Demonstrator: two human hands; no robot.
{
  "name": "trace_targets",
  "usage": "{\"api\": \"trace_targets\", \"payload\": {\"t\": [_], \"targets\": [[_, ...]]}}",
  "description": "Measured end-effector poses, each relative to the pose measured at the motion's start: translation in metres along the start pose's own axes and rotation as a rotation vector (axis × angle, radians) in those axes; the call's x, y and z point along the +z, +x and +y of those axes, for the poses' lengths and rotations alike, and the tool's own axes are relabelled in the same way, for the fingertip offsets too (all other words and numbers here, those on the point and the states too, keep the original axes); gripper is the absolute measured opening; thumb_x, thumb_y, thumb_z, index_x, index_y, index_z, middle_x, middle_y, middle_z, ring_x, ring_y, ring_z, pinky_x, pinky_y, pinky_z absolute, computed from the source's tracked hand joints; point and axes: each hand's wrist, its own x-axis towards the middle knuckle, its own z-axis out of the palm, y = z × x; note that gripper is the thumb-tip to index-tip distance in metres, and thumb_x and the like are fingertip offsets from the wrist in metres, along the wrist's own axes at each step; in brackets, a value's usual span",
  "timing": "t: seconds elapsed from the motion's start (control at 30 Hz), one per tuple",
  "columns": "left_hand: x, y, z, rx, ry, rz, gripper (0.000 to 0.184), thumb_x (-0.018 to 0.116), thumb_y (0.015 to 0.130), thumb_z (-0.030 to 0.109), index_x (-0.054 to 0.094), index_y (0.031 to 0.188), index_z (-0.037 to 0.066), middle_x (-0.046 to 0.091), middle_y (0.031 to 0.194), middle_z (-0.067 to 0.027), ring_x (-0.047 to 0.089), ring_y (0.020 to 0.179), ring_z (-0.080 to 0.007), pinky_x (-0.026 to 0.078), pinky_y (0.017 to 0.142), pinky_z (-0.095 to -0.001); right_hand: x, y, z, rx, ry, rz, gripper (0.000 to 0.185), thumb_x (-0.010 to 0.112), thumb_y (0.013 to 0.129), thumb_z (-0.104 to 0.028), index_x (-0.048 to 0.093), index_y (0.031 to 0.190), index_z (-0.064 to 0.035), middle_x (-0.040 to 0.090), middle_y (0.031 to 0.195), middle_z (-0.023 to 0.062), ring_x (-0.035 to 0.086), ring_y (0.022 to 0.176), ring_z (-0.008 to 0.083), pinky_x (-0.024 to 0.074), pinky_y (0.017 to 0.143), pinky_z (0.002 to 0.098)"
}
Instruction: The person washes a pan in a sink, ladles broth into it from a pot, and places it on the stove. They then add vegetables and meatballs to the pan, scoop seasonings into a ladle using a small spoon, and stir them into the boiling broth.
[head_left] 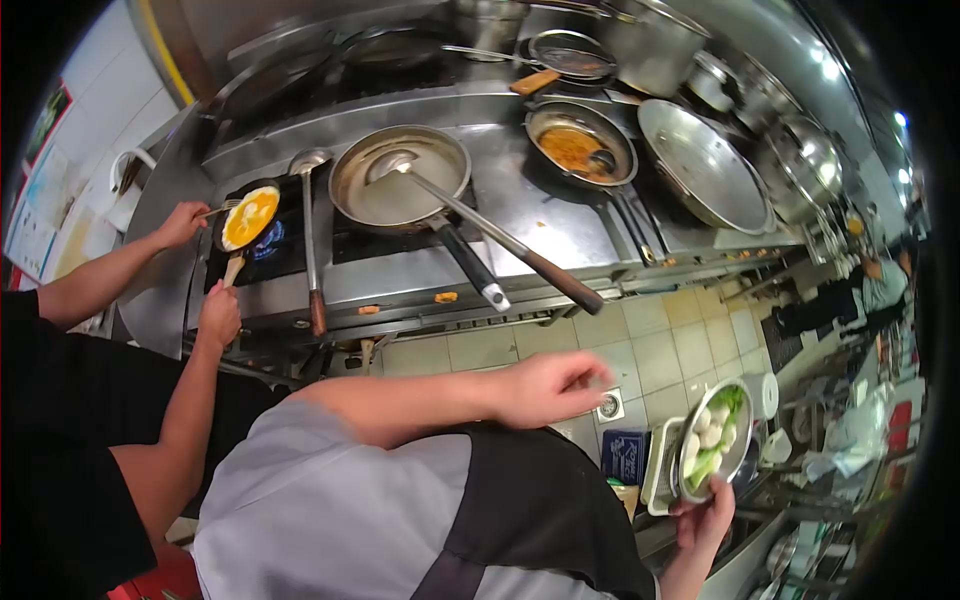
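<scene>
My right hand point(706, 512) grips the rim of a metal bowl point(741, 462) at the lower right. Inside lie green vegetables point(728, 405) and pale rounded pieces point(709, 436) whose kind I cannot make out. My left hand point(556, 388) hovers in front of my body, slightly blurred, fingers loosely curled and the thumb apart, with nothing in it. Beyond it on the stove, a ladle point(480, 227) rests across a wide frying pan point(345, 185), its handle pointing towards me.
A co-worker at left holds a small pan point(252, 217) of yellow egg over a blue flame by its wooden handle, a fork in the other hand. Another ladle point(311, 230), a pan with orange liquid point(565, 150) and a large metal bowl point(700, 165) stand along the stove.
</scene>
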Motion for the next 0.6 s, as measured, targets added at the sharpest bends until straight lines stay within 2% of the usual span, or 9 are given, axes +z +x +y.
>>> {"api": "trace_targets", "payload": {"t": [0.1,0.13,0.2,0.3,0.33,0.43,0.5,0.53,0.6], "targets": [[-0.021,0.027,0.02,0.221,0.018,0.34,0.056,0.058,0.096,0.031,0.035,0.14,0.005,0.054,0.12,-0.0112,0.058,0.1,-0.013,0.049,0.082,-0.0295,0.082,0.04,-0.017,-0.055,-0.012,-0.203,0.025,0.05,0.091,-0.016,0.055,0.106,0.0038,0.065,0.087,0.0149,0.062,0.057,0.0224,0.0481,0.039,0.0328],[-0.032,0.033,0.025,0.175,-0.02,0.332,0.056,0.057,0.096,0.029,0.034,0.141,0.004,0.054,0.121,-0.0118,0.057,0.103,-0.0145,0.048,0.086,-0.0301,0.122,0.041,-0.026,-0.068,-0.044,-0.231,0.023,0.051,0.091,-0.015,0.055,0.103,0.0039,0.065,0.086,0.0153,0.064,0.059,0.0228,0.05,0.04,0.034],[-0.057,0.043,0.034,0.086,-0.092,0.313,0.056,0.055,0.097,0.025,0.031,0.143,0.003,0.054,0.121,-0.013,0.055,0.109,-0.0173,0.046,0.092,-0.0315,0.158,0.065,-0.03,-0.057,-0.104,-0.341,0.024,0.053,0.09,-0.016,0.055,0.103,0.0042,0.065,0.084,0.0146,0.063,0.056,0.0226,0.0509,0.041,0.0338],[-0.086,0.057,0.015,0.274,-0.12,0.48,0.049,0.051,0.094,0.024,0.04,0.135,0.0,0.057,0.123,-0.0184,0.058,0.109,-0.0216,0.044,0.097,-0.035,0.22,0.084,-0.034,-0.043,-0.177,-0.443,0.027,0.054,0.091,-0.017,0.055,0.106,0.0047,0.065,0.081,0.0145,0.061,0.053,0.0222,0.05,0.04,0.0324],[-0.094,0.053,0.023,0.251,-0.238,0.514,0.046,0.047,0.091,0.016,0.041,0.134,0.0,0.058,0.123,-0.0175,0.057,0.114,-0.0235,0.043,0.1,-0.0346,0.232,0.092,-0.034,0.002,-0.201,-0.497,0.029,0.051,0.093,-0.022,0.056,0.106,0.0039,0.065,0.081,0.0137,0.061,0.053,0.0215,0.0483,0.041,0.0297],[-0.13,0.034,0.039,0.083,-0.462,0.555,0.04,0.043,0.092,0.02,0.047,0.127,0.0,0.063,0.107,-0.0148,0.064,0.092,-0.0214,0.055,0.076,-0.0329,0.271,0.116,-0.035,0.039,-0.048,-0.761,0.034,0.047,0.096,-0.028,0.056,0.111,0.0023,0.066,0.083,0.0116,0.062,0.06,0.0193,0.0496,0.052,0.0287],[-0.149,0.037,0.032,0.107,-0.444,0.802,0.039,0.042,0.092,0.024,0.049,0.122,0.0,0.064,0.094,-0.0132,0.065,0.07,-0.0187,0.054,0.051,-0.0313,0.274,0.161,-0.014,-0.362,-0.526,-0.64,0.039,0.044,0.099,-0.031,0.056,0.117,0.0008,0.066,0.087,0.0113,0.063,0.073,0.018,0.049,0.065,0.0291],[-0.166,0.042,0.021,0.153,-0.409,0.871,0.037,0.042,0.092,0.027,0.051,0.116,0.0,0.064,0.086,-0.0118,0.063,0.057,-0.0177,0.048,0.039,-0.0299,0.287,0.175,-0.003,-0.434,-0.792,-0.68,0.041,0.047,0.099,-0.032,0.054,0.125,-0.0009,0.066,0.095,0.0132,0.062,0.087,0.019,0.049,0.077,0.0324],[-0.184,0.031,0.039,0.156,-0.356,1.048,0.033,0.039,0.092,0.027,0.048,0.111,0.003,0.064,0.082,-0.0115,0.062,0.052,-0.0183,0.045,0.037,-0.0282,0.324,0.141,-0.001,-0.509,-1.356,-0.791,0.059,0.064,0.088,-0.036,0.046,0.136,-0.006,0.063,0.116,0.0189,0.063,0.1,0.0305,0.0486,0.09,0.0373]]}}
